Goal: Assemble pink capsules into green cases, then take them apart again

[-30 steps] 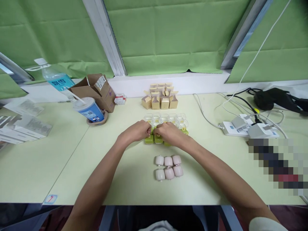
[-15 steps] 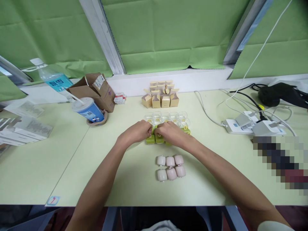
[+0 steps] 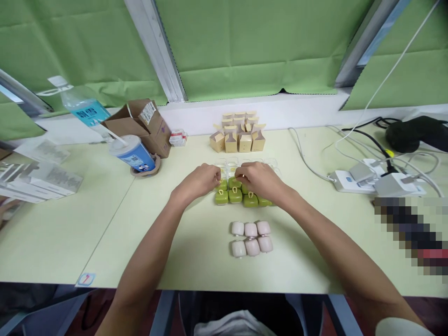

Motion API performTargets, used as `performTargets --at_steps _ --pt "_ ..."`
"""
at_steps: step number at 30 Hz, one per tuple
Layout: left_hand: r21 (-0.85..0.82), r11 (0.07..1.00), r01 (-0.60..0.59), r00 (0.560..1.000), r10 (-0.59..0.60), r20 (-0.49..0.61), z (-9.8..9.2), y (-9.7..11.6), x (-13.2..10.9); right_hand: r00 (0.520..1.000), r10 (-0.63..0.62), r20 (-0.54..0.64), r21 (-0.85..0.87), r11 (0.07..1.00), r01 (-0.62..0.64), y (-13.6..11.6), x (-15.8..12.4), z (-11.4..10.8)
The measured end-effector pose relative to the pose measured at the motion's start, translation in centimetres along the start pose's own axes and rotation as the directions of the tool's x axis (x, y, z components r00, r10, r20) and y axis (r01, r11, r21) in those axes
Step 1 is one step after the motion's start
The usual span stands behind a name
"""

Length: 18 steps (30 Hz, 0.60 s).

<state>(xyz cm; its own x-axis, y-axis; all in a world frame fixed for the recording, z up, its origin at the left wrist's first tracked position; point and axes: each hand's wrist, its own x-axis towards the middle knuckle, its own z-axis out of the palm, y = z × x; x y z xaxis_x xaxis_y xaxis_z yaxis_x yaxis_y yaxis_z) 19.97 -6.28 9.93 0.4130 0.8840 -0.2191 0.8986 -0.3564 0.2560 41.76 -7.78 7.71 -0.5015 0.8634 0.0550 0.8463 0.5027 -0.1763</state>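
Observation:
Several small rounded green cases (image 3: 235,196) with pale yellow loops on top stand in rows on the table. My left hand (image 3: 206,179) is closed, thumb and finger pinched at the back-left green case. Over the back row further right, my right hand (image 3: 261,179) is pinched in the same way and covers some of the cases. What lies between the fingertips is too small to make out. Behind the hands are rows of clear plastic cups (image 3: 232,163), partly hidden. Nearer me, several pale pink and whitish cases (image 3: 252,246) sit in two rows.
Small open tan boxes (image 3: 245,142) stand by the wall. To the left are a blue cup (image 3: 135,154), a bottle (image 3: 89,112), a cardboard box (image 3: 154,130) and white boxes (image 3: 52,182). A power strip (image 3: 353,181) with cables lies on the right.
Both hands have moved away from me, from the front green cases to the back row. The front cases and their loops show more now. The camera view has shifted slightly.

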Motion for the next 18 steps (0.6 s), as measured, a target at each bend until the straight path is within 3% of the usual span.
performTargets --at_steps 5,18 --pt "0.045 0.995 0.094 0.993 -0.097 0.062 0.5 -0.4 0.6 0.996 0.039 0.079 -0.056 0.998 -0.034 0.5 0.3 1.0" --pt "0.006 0.997 0.071 0.995 -0.071 0.075 1.1 -0.6 1.1 0.995 0.007 0.102 -0.079 0.997 0.001 0.4 0.6 2.3"
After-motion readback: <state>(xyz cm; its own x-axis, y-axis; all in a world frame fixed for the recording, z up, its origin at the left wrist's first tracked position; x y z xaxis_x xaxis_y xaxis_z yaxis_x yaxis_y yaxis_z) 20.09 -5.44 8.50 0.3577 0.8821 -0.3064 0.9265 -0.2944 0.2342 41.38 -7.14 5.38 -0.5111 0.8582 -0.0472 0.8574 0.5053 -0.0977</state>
